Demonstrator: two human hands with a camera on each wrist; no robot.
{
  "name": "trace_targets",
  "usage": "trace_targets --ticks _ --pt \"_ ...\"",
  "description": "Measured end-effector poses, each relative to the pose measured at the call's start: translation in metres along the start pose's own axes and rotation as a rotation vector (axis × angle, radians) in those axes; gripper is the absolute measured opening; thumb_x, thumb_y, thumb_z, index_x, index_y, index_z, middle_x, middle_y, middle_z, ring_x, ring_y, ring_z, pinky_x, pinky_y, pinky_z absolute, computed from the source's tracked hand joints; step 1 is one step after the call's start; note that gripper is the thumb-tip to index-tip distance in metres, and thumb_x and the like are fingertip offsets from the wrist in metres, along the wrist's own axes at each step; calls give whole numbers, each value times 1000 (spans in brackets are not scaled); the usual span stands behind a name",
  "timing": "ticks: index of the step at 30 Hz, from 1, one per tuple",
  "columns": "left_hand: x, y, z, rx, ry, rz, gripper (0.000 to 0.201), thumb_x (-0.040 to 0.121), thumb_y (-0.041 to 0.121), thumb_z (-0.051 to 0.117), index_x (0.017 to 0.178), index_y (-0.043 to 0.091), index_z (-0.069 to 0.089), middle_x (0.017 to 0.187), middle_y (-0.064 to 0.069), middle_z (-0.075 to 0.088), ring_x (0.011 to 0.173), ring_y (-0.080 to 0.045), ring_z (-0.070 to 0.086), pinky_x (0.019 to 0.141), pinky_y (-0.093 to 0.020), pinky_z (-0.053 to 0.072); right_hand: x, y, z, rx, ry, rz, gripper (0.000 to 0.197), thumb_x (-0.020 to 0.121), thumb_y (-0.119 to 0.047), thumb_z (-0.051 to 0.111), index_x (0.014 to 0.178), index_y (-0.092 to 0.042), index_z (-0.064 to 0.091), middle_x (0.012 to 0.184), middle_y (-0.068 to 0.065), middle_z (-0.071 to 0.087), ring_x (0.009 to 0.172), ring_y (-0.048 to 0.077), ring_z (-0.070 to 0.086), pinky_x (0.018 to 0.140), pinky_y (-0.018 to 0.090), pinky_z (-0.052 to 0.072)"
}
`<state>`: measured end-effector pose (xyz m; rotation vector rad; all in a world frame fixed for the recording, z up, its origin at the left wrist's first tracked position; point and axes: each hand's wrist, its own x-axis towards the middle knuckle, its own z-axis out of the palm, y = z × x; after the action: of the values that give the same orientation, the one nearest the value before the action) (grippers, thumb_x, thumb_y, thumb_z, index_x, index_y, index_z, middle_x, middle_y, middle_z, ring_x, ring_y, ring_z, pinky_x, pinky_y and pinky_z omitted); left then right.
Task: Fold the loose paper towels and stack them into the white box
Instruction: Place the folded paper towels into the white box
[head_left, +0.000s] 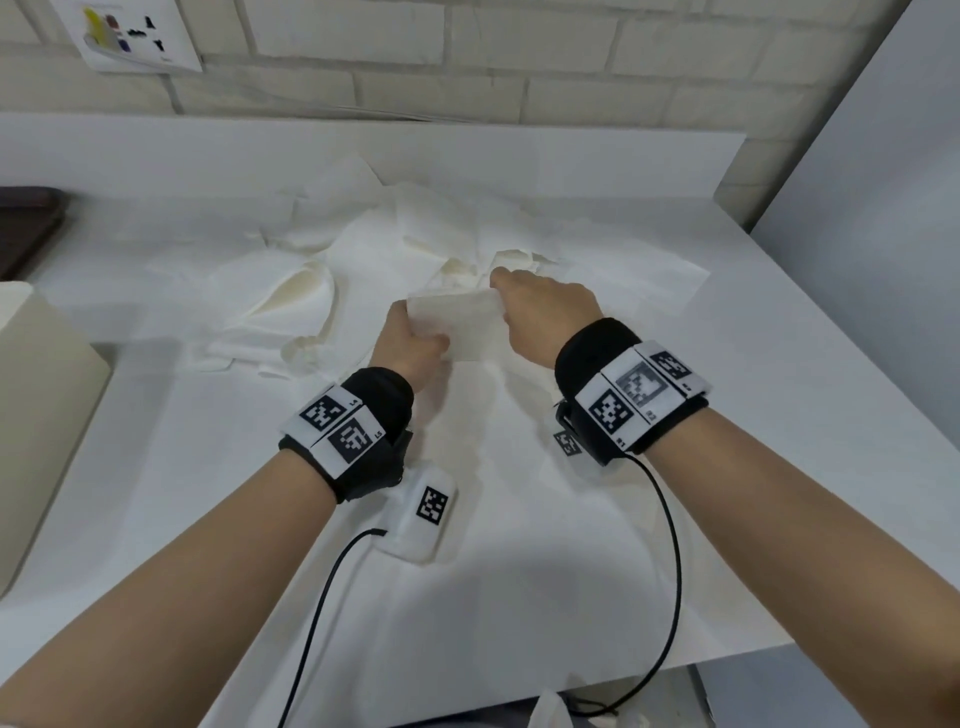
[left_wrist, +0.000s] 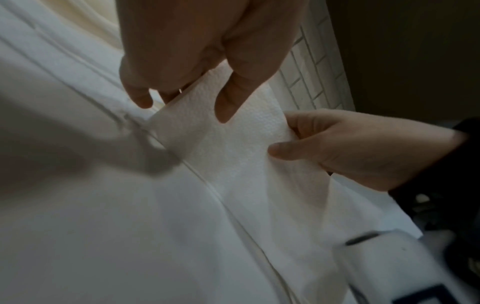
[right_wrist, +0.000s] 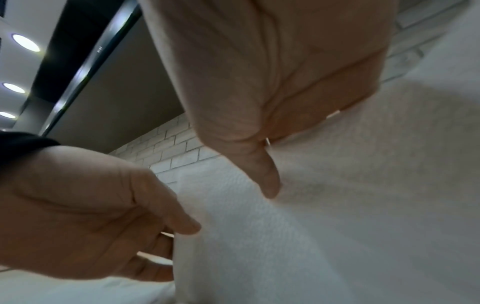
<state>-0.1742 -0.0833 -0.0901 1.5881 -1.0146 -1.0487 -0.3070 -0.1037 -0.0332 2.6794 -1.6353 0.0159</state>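
Left hand: I pinch the near-left edge of the paper towel.
Right hand: clamped on its far-right edge.
Technique: I'd align corners, then crease.
Loose pile: beyond both hands.
White box: probably left.

Table: I've got a plain white top running up to the wall.
Wall: pale brick behind it.
Sheet: a paper with small coloured shapes pinned up top left.
Ceiling: round lights show in my right wrist view.
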Motion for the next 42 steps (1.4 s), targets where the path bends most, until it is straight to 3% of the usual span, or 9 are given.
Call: trace_targets --ticks 5,11,15,20,24,29,33,38,42 --pt "3 7 -6 -41 29 4 39 90 7 51 127 3 43 119 -11 55 111 -27 54 96 -37 44 0 1 -4 107 64 46 32 93 -3 37 124 -12 42 108 7 56 92 27 55 69 31 33" --pt "-2 16 -24 -302 -21 -39 38 93 23 55 124 10 40 112 -1 56 99 -15 57 88 -24 47 -3 -2 -17 839 49 130 34 98 -13 37 131 -7 35 117 6 55 103 20 52 80 24 38" --pt "-9 27 -35 -66 6 81 22 94 15 47 115 9 48 112 -5 59 103 -24 58 92 -37 48 5 -23 -8 981 38 138 36 96 -9 40 130 -6 29 111 5 52 99 20 52 78 24 37" --pt "-23 32 -49 -29 115 341 25 93 -5 32 107 13 21 92 13 41 78 2 48 66 -8 42 11 -57 -3 1148 137 26 27 92 5 35 104 -14 21 87 -10 41 77 8 49 58 5 40" --pt "-32 24 -63 -1 169 474 32 89 -13 31 103 11 17 98 13 31 93 1 42 75 -3 41 12 -80 -3 1286 196 -77 23 96 2 31 105 -14 18 98 -12 39 86 0 46 69 0 38" --pt "-36 7 -83 50 132 285 40 88 -11 37 122 7 25 104 8 44 100 -11 48 69 0 42 19 -91 9 1166 69 -52 26 96 -1 29 121 -9 28 102 6 51 85 17 51 58 6 37" --pt "-36 6 -100 58 154 181 28 91 0 42 114 14 34 91 13 49 80 -1 51 58 -3 42 28 -97 1 1145 92 -56 26 97 -4 29 122 -10 32 84 -4 51 70 8 49 54 6 38" --pt "-39 12 -126 87 138 124 25 91 6 45 111 19 38 100 7 56 94 -15 56 79 -28 48 43 -112 -5 1290 -22 5 22 95 -6 32 116 -13 31 92 -7 50 94 18 54 86 33 47" --pt "-47 15 -149 127 139 83 27 90 3 45 113 18 41 108 -2 59 97 -20 58 83 -31 47 50 -123 -11 1224 -194 -16 32 94 -10 40 124 -12 29 106 -3 53 93 16 56 75 27 48"
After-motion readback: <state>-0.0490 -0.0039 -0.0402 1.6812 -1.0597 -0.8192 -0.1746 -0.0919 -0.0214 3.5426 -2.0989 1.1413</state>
